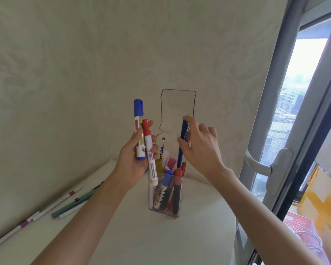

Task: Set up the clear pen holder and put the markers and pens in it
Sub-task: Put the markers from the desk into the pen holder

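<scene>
The clear pen holder point(178, 109) stands upright on the white table near the wall corner, its tall back panel rising behind. Several markers and pens point(165, 190) stand inside it. My left hand point(131, 159), left of the holder, grips a blue-capped marker point(138, 119) and a red-capped marker point(149, 150), both upright. My right hand point(201, 148) pinches a dark blue pen point(182, 144) by its top, its lower end inside the holder's opening.
Several loose pens point(69, 203) lie on the white table point(195, 236) at the left, along the wall. A grey window frame with a handle point(271, 167) stands close on the right. The patterned wall is right behind the holder.
</scene>
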Demonstrator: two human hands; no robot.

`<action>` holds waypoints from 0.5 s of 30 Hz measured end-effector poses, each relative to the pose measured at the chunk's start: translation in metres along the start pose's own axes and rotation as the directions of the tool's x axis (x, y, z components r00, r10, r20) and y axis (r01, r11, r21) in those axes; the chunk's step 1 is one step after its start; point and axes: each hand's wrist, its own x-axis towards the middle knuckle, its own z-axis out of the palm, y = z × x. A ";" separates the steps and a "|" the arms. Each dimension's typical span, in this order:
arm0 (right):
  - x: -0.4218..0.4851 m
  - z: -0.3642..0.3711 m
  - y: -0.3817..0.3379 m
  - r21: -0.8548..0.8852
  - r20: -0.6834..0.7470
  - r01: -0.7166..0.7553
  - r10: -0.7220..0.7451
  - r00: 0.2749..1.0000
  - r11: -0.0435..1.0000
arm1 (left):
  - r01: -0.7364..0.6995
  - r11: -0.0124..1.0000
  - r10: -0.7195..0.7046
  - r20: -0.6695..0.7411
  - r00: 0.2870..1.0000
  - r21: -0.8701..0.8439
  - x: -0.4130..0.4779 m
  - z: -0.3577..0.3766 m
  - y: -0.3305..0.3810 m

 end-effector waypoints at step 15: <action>-0.007 -0.006 -0.033 0.474 0.190 -0.227 0.153 0.970 0.851 | 0.035 0.992 -0.043 0.065 0.997 0.121 -0.009 -0.002 0.007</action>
